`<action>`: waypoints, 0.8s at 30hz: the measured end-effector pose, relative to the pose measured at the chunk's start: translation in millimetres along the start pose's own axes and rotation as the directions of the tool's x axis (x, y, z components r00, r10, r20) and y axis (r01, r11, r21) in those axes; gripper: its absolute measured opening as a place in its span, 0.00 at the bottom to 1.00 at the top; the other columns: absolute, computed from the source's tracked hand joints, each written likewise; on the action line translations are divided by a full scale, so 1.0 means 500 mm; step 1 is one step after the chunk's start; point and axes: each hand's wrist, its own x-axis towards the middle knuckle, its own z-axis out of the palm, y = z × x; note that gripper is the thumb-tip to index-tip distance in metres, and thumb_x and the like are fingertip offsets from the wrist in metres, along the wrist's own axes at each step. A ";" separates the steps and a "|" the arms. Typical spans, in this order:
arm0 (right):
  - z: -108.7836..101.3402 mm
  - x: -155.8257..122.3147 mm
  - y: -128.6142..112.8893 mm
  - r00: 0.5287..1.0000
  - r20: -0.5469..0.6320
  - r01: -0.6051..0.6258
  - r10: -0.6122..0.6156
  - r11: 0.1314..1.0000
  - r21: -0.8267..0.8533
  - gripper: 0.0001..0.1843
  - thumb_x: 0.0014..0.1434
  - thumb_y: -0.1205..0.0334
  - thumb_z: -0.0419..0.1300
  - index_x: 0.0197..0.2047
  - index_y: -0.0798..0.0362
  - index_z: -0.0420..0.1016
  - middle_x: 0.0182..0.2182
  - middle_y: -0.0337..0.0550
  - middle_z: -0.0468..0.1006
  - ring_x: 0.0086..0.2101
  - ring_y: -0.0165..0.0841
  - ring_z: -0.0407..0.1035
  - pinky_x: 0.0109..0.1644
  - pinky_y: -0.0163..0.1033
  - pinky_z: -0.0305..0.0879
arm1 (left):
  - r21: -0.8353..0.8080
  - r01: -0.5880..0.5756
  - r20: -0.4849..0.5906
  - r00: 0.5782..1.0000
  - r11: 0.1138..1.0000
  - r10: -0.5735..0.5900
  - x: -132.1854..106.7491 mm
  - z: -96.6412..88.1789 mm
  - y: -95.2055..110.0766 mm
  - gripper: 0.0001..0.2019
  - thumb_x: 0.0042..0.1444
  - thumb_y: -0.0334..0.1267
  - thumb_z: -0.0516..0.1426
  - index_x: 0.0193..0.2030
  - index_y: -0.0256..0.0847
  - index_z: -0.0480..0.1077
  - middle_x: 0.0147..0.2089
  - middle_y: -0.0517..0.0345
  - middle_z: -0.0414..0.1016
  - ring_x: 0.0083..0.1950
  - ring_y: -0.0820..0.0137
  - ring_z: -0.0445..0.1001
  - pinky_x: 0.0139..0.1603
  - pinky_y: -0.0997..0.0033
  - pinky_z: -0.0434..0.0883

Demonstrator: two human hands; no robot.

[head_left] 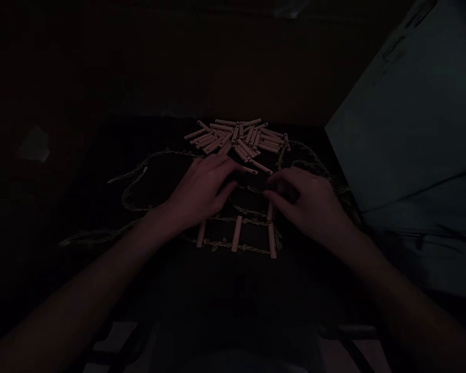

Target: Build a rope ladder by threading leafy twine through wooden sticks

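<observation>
A braided cord (pixel 255 190) with small leaves stretches between my two hands. My left hand (pixel 205 184) is curled palm down with thumb and fingers drawn in around the cord's left part; its grip is partly hidden. My right hand (pixel 310 202) pinches the cord between thumb and fingers. Just below them lies a ladder-like piece: short wooden sticks, among them a middle stick (pixel 236 234), threaded on leafy cords. Behind my hands is a pile of loose wooden sticks (pixel 238 137) with drilled holes near their ends.
Loose cord ends (pixel 134 178) trail across the dark table (pixel 171 290) to the left. More cord (pixel 312 155) loops behind my right hand. A dark wall (pixel 202 67) stands at the back and a pale wall (pixel 423 119) on the right. The scene is very dim.
</observation>
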 end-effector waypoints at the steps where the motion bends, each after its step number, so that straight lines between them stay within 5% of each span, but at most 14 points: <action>1: 0.009 0.001 0.005 0.999 -0.033 0.023 -0.024 1.000 -0.016 0.10 0.63 0.61 0.63 0.47 0.53 0.77 0.38 0.44 0.77 0.38 0.35 0.72 0.40 0.39 0.63 | 0.021 0.000 0.006 1.000 1.000 0.000 -0.001 0.003 -0.002 0.14 0.67 0.34 0.53 0.57 0.41 0.70 0.58 0.50 0.75 0.61 0.58 0.71 0.57 0.56 0.63; 9: 0.036 0.003 0.019 0.996 0.043 0.081 -0.080 0.996 -0.026 0.09 0.66 0.63 0.59 0.46 0.52 0.79 0.43 0.47 0.75 0.47 0.40 0.71 0.49 0.42 0.66 | 0.117 -0.009 0.076 0.997 0.993 0.001 -0.005 0.013 -0.004 0.10 0.68 0.38 0.53 0.50 0.43 0.74 0.50 0.53 0.79 0.55 0.58 0.71 0.54 0.54 0.58; 24: 0.014 0.004 0.010 0.999 0.011 0.043 -0.043 0.997 0.059 0.08 0.62 0.63 0.65 0.44 0.54 0.79 0.38 0.43 0.75 0.34 0.32 0.70 0.40 0.38 0.65 | -0.043 -0.044 0.130 0.990 0.998 0.050 -0.003 -0.009 0.012 0.09 0.67 0.43 0.56 0.43 0.42 0.75 0.45 0.57 0.77 0.51 0.63 0.72 0.54 0.57 0.55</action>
